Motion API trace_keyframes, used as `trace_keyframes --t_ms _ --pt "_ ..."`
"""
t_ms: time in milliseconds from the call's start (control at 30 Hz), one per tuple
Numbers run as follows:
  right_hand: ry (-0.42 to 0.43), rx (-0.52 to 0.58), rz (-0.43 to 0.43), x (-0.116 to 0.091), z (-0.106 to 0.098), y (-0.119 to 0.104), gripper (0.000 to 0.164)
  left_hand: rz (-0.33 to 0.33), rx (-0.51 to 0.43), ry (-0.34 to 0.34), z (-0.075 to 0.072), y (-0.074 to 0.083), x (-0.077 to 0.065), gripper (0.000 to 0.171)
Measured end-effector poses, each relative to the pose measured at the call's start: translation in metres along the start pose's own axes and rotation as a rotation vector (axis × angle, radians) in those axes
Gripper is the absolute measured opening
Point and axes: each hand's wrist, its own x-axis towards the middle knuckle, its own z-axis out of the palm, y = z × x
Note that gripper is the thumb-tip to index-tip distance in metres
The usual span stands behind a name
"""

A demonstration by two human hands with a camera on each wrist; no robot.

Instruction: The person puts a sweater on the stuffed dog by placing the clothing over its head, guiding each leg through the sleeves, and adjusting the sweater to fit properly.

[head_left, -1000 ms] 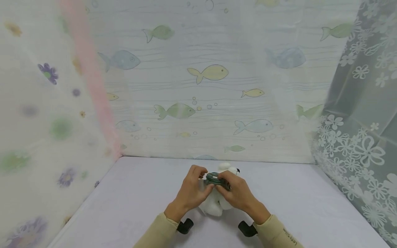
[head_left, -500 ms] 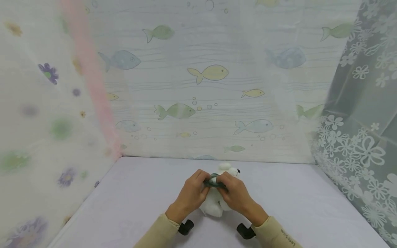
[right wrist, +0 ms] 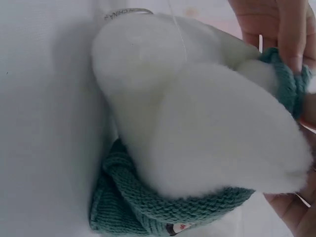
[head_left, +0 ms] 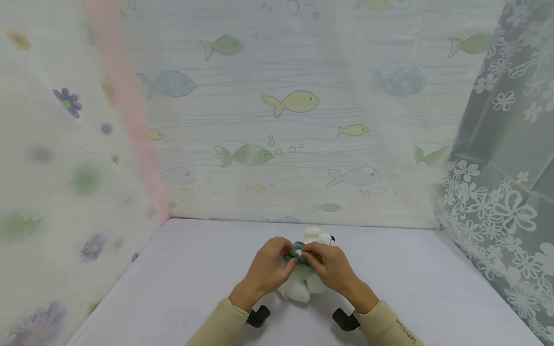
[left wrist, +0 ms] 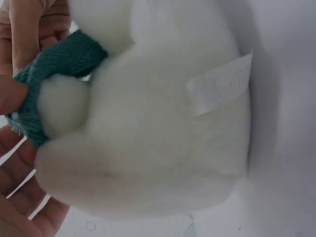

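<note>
A white plush bear (head_left: 298, 286) sits on the table between my hands, its dark nose facing right. A green knitted sweater (head_left: 296, 258) is partly on it; one band of the knit (left wrist: 69, 54) runs around a stubby white limb (left wrist: 61, 106). My left hand (head_left: 265, 269) pinches the left edge of this band between thumb and fingers. At its right edge, the thumb and fingertips of my right hand (head_left: 335, 271) pinch the knit. The right wrist view shows a wider fold of the sweater (right wrist: 192, 205) with a small label, low against the bear's side.
A white tag (left wrist: 219, 86) sticks out from the bear's body. The white table (head_left: 195, 269) is bounded by a fish-print curtain (head_left: 242, 192) behind, a flowered one at the left and a grey one at the right. Black wrist mounts (head_left: 258, 316) hang below the sleeves.
My hands first moved in on the green knit, then the right hand eased outward and changed its pinch. The band now lies flatter, with white plush showing through it. The bear stays in place.
</note>
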Motion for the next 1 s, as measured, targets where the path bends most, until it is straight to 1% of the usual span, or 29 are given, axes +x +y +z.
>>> trace_keyframes --t_ms 100,200,267,367,467,600,667,767,867,933,1000 --pt "-0.058 0.015 0.063 0.0 -0.001 -0.001 0.017 0.005 0.059 -0.017 -0.001 0.001 0.0 0.021" --pt "-0.102 -0.025 0.105 -0.001 0.0 -0.002 0.022 0.001 0.122 -0.023 -0.001 0.0 0.0 0.021" --pt "-0.113 -0.064 0.109 -0.001 0.0 -0.004 0.023 -0.001 0.126 -0.036 -0.001 0.0 0.0 0.021" --pt "-0.108 -0.106 0.091 -0.002 0.0 -0.004 0.024 0.007 0.109 -0.056 -0.001 0.0 0.001 0.021" --pt "-0.089 -0.133 0.063 -0.002 0.002 -0.005 0.021 0.019 0.103 -0.069 -0.001 0.0 0.001 0.021" --pt "-0.048 -0.176 0.013 -0.004 0.006 -0.005 0.014 0.036 0.125 -0.082 -0.002 0.002 0.0 0.021" --pt "-0.027 -0.187 -0.008 -0.005 0.008 -0.005 0.014 0.052 0.137 -0.085 -0.003 0.004 0.0 0.021" --pt "-0.004 -0.157 -0.022 -0.005 0.009 -0.005 0.014 0.07 0.156 -0.09 -0.005 0.006 0.0 0.022" --pt "0.006 -0.093 -0.009 -0.002 0.007 -0.005 0.015 0.072 0.16 -0.098 -0.007 0.007 0.001 0.023" --pt "0.0 -0.045 0.018 0.0 0.003 -0.006 0.016 0.067 0.15 -0.103 -0.007 0.008 0.002 0.023" --pt "-0.022 0.004 0.1 0.002 -0.002 -0.007 0.015 0.062 0.142 -0.104 -0.007 0.008 0.002 0.024"
